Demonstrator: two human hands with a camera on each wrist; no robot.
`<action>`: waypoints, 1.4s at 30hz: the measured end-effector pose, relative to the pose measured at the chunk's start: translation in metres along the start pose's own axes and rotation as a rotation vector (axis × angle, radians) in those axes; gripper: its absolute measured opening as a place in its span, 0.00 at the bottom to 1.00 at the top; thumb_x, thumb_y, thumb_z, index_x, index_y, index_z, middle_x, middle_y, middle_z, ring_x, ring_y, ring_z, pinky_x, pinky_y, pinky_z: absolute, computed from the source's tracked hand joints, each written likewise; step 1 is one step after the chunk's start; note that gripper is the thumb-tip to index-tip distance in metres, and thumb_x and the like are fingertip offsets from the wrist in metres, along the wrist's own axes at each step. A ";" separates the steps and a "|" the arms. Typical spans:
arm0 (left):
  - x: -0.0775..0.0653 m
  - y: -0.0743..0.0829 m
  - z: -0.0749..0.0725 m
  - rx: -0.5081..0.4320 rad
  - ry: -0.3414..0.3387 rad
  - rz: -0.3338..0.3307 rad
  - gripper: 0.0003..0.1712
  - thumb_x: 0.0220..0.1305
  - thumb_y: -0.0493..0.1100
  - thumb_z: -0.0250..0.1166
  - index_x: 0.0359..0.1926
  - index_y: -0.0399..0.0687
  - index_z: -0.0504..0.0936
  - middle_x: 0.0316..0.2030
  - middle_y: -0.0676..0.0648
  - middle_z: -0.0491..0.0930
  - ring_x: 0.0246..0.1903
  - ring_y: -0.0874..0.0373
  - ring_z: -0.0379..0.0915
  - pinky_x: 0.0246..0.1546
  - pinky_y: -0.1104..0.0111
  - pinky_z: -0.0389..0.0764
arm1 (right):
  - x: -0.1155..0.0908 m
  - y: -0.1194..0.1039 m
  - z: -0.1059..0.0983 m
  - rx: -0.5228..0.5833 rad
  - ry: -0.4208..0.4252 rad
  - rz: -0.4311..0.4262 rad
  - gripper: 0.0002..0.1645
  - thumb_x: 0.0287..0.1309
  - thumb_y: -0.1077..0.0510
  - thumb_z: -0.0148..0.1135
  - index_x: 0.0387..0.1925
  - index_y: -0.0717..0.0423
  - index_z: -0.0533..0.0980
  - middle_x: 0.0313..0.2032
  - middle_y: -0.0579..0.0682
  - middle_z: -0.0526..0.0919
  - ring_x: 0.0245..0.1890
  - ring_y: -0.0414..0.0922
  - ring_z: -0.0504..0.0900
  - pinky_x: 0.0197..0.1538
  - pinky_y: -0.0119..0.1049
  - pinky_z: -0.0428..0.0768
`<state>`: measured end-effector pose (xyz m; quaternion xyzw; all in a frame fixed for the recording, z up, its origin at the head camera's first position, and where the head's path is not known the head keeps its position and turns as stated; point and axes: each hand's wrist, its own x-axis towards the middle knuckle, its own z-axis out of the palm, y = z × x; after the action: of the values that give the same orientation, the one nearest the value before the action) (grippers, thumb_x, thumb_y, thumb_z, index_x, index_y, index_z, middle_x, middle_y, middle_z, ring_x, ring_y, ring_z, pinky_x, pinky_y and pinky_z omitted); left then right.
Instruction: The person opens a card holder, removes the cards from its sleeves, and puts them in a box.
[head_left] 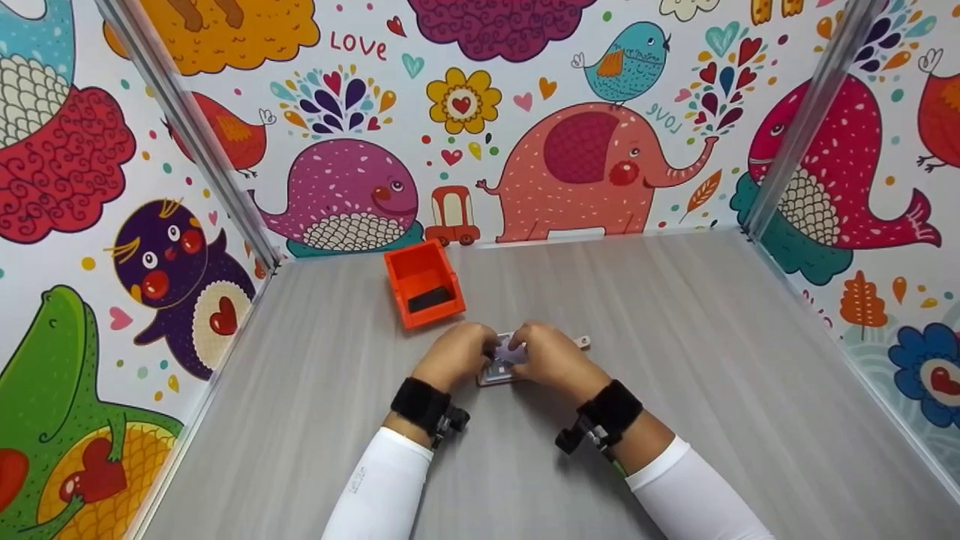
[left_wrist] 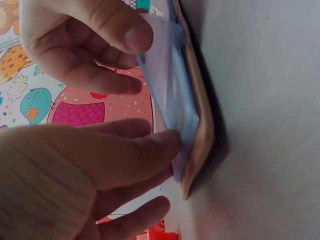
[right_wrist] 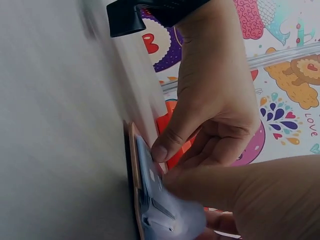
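Observation:
An open card holder [head_left: 491, 379] with clear plastic sleeves and a brown cover lies on the table between both hands. Its strap end [head_left: 583, 342], with a small round snap, sticks out past the right hand. My left hand [head_left: 459, 352] holds the near-left edge of the sleeves, its thumb [left_wrist: 167, 142] on the plastic. The right hand [head_left: 551, 356] pinches a raised translucent sleeve [left_wrist: 162, 60] between thumb and fingers. In the right wrist view, card-like shapes show inside the sleeves [right_wrist: 155, 182], and the left thumb [right_wrist: 161, 151] rests at their upper edge.
An orange bin [head_left: 424, 281] stands behind the left hand with a dark flat item [head_left: 430, 299] inside. Printed panels with cartoon animals wall the grey table [head_left: 675, 360] at the back and sides. Both wrists wear black straps with small cameras.

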<state>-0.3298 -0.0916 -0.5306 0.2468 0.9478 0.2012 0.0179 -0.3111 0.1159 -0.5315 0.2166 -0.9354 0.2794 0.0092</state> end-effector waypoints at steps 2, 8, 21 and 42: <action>0.000 0.000 0.000 0.012 0.005 0.001 0.14 0.60 0.25 0.75 0.43 0.44 0.93 0.38 0.47 0.92 0.37 0.54 0.79 0.47 0.57 0.86 | 0.000 0.000 -0.002 -0.007 0.015 0.011 0.14 0.56 0.65 0.82 0.45 0.63 0.91 0.47 0.58 0.92 0.48 0.55 0.90 0.57 0.54 0.89; -0.001 0.001 0.001 0.047 0.009 -0.011 0.09 0.60 0.29 0.79 0.38 0.45 0.92 0.32 0.50 0.86 0.35 0.55 0.77 0.44 0.58 0.83 | 0.004 0.008 -0.010 -0.006 0.129 0.078 0.09 0.62 0.65 0.77 0.43 0.63 0.89 0.37 0.55 0.93 0.37 0.53 0.89 0.47 0.53 0.89; -0.001 0.006 0.001 0.073 -0.019 -0.088 0.09 0.60 0.30 0.79 0.40 0.44 0.94 0.35 0.50 0.86 0.37 0.53 0.77 0.48 0.56 0.86 | 0.005 0.036 -0.012 -0.037 0.099 0.247 0.23 0.52 0.70 0.81 0.50 0.64 0.83 0.44 0.59 0.88 0.42 0.54 0.83 0.54 0.53 0.86; 0.000 0.005 -0.003 0.007 -0.042 -0.122 0.08 0.62 0.37 0.84 0.43 0.45 0.97 0.33 0.51 0.90 0.34 0.55 0.78 0.45 0.58 0.85 | 0.009 0.031 -0.006 0.081 -0.018 0.203 0.09 0.67 0.64 0.74 0.46 0.65 0.89 0.45 0.60 0.93 0.44 0.51 0.87 0.56 0.52 0.89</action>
<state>-0.3279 -0.0887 -0.5258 0.1928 0.9612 0.1910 0.0490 -0.3322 0.1387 -0.5409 0.1234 -0.9404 0.3148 -0.0364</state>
